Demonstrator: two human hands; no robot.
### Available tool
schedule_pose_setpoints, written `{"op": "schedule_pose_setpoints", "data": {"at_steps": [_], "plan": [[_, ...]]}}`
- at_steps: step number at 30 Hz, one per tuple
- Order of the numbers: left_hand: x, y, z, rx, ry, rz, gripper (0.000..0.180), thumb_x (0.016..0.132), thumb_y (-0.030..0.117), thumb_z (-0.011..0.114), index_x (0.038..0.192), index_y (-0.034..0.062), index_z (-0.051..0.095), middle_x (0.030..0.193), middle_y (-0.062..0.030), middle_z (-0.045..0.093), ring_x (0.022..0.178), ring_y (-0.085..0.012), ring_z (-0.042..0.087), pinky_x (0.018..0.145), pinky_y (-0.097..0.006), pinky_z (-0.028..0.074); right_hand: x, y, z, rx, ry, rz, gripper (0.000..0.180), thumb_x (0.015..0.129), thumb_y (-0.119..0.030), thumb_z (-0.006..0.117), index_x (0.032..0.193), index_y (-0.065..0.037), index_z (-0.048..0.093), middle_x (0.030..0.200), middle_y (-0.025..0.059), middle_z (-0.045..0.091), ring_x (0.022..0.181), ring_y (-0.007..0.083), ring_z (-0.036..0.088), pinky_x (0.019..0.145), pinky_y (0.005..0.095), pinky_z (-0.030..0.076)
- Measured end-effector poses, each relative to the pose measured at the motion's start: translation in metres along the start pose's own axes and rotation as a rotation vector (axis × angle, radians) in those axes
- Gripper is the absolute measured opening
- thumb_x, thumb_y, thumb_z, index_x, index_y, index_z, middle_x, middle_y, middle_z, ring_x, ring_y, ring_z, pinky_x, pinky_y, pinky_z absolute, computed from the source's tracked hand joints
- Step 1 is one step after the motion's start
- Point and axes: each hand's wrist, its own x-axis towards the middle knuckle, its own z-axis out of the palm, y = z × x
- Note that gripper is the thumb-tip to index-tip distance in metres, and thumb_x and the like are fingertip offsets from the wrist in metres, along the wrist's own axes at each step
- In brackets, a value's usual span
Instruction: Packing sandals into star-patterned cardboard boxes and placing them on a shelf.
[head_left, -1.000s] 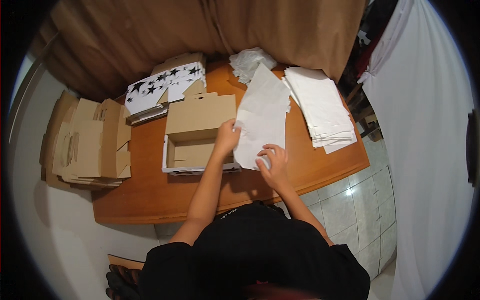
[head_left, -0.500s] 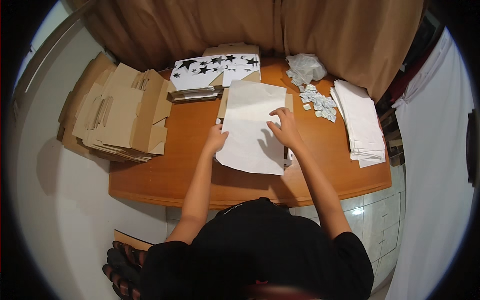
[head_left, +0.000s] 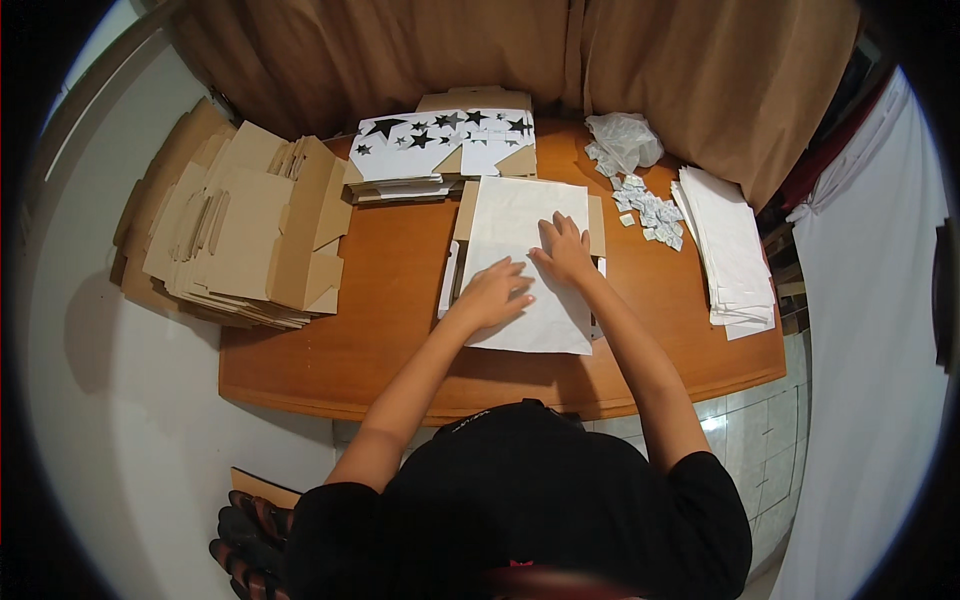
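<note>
A white paper sheet (head_left: 530, 325) lies over a cardboard box (head_left: 463, 222), whose brown and white edges show on both sides of it. My left hand (head_left: 492, 296) is on the lower left part of the sheet, fingers apart. Farther up and to the right, my right hand (head_left: 564, 250) lies on the sheet with its fingers spread. Neither hand grips anything. The inside of the box is hidden under the paper.
Folded brown cardboard boxes (head_left: 235, 225) are piled at the left. White star-printed boxes (head_left: 440, 145) lie at the back. Small pale packets (head_left: 650, 212) spill from a clear plastic bag (head_left: 625, 142), beside a stack of white sheets (head_left: 725, 245) at the right.
The sheet has come down flatter onto the box. My left hand has let go of its left edge and moved right onto the paper; my right hand has come down onto it.
</note>
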Motion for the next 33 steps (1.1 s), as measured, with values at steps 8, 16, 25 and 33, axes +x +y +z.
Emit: {"op": "schedule_pose_setpoints", "data": {"at_steps": [8,16,25,33], "plan": [[0.039,-0.045,0.040,0.080,-0.452,0.075,0.053,0.081,0.049,0.053,0.125,0.0192,0.051,0.145,-0.0162,0.020,0.136,-0.0370,0.005,0.104,-0.057,0.016,-0.002,0.003,0.005,-0.073,0.005,-0.014,0.065,0.077,-0.037,0.063,0.131,-0.012,0.037,0.140,0.0189,0.026,0.131,0.0370,0.021,0.100,0.0622,0.018],[0.041,-0.080,0.070,-0.064,-0.883,-0.052,0.061,0.083,0.057,0.047,0.131,0.0205,0.045,0.147,-0.0157,0.011,0.135,-0.0389,-0.006,0.107,-0.054,0.010,-0.007,0.000,0.003,-0.110,0.045,-0.032,0.065,0.076,-0.035,0.064,0.131,-0.012,0.037,0.138,0.0187,0.027,0.130,0.0368,0.022,0.100,0.0633,0.016],[0.043,-0.066,0.042,-0.153,-0.922,-0.115,0.059,0.082,0.050,0.053,0.127,0.0125,0.049,0.129,-0.0174,0.046,0.118,-0.0286,0.046,0.100,-0.036,0.034,0.006,-0.014,-0.017,-0.085,0.373,-0.012,0.055,0.074,-0.031,0.065,0.121,-0.012,0.046,0.130,0.0174,0.035,0.122,0.0346,0.030,0.096,0.0642,0.018],[0.038,-0.070,-0.020,-0.443,0.185,-0.219,0.032,0.080,0.031,0.062,0.099,0.0051,0.064,0.087,-0.0121,0.062,0.081,-0.0229,0.056,0.073,-0.034,0.044,0.000,0.021,-0.019,0.081,0.544,0.401,0.064,0.074,-0.031,0.065,0.126,-0.006,0.038,0.120,0.0148,0.044,0.115,0.0333,0.037,0.097,0.0566,0.021]]}}
